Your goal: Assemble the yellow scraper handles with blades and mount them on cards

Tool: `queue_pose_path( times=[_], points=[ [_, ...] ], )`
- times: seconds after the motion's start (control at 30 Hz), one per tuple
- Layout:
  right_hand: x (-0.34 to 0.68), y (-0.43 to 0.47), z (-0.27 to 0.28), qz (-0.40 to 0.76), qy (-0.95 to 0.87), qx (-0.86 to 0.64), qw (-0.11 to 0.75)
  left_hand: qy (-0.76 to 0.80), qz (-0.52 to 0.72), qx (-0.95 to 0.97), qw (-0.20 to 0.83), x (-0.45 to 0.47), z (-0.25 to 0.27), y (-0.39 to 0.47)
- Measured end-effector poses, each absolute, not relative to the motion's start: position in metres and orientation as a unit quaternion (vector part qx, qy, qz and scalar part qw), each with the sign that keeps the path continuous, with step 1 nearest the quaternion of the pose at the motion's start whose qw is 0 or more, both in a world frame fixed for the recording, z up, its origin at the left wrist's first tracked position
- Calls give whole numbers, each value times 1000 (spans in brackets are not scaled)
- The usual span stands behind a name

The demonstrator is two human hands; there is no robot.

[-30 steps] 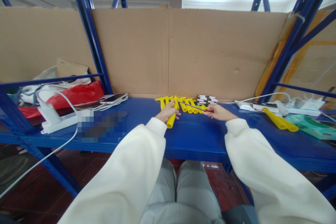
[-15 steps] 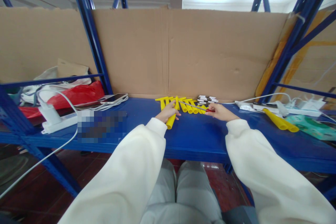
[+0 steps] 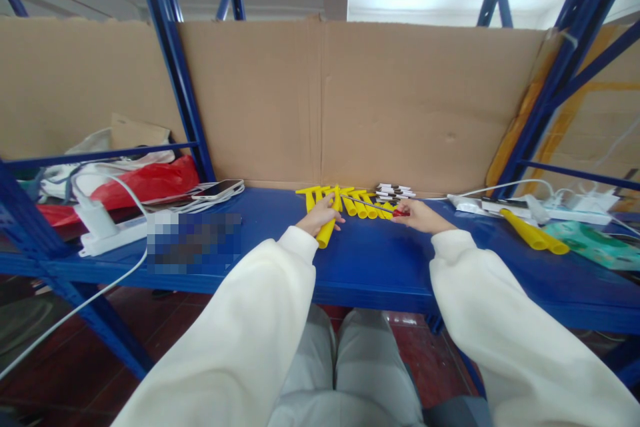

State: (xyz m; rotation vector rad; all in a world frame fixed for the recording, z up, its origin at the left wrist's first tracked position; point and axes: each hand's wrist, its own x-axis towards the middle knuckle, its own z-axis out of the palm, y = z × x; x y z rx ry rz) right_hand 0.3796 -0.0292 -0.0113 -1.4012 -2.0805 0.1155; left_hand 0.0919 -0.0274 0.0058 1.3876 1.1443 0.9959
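My left hand point(image 3: 320, 213) is closed around a yellow plastic tube with a crosspiece at its far end point(image 3: 326, 235), its wide round end toward me. In my right hand point(image 3: 419, 215) is a screwdriver point(image 3: 400, 213), gripped by its red handle. The thin metal shaft points left, and its tip is at the upper part of the yellow tube. Behind my hands several similar yellow tubes point(image 3: 361, 209) lie in a row. A stack of white and black pen-like pieces point(image 3: 393, 191) sits just beyond the screwdriver.
A cardboard sheet point(image 3: 390, 107) stands along the back of the blue shelf point(image 3: 375, 267). Two yellow tubes point(image 3: 533, 235) lie at right beside a green packet point(image 3: 593, 243). At left are a white power strip point(image 3: 120, 235), a phone point(image 3: 220, 189) and a red bag point(image 3: 150, 183).
Both hands keep their grip in almost the same place. The screwdriver's shaft has barely shifted against the tube.
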Motion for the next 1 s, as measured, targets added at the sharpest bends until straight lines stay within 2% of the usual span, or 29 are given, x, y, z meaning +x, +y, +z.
queue_pose_path(
  times=[0.27,0.5,0.83,1.0],
  points=[
    [374,-38,-4,110,-810,-497,291,475,432,580,501,92,6,-26],
    [377,-27,-12,102,-755,-528,376,484,425,583,495,93,6,-29],
    [376,-33,-10,105,-774,-530,330,491,421,588,486,93,7,-30],
    [375,-33,-11,95,-772,-536,329,466,464,590,468,94,5,-26]
  ],
)
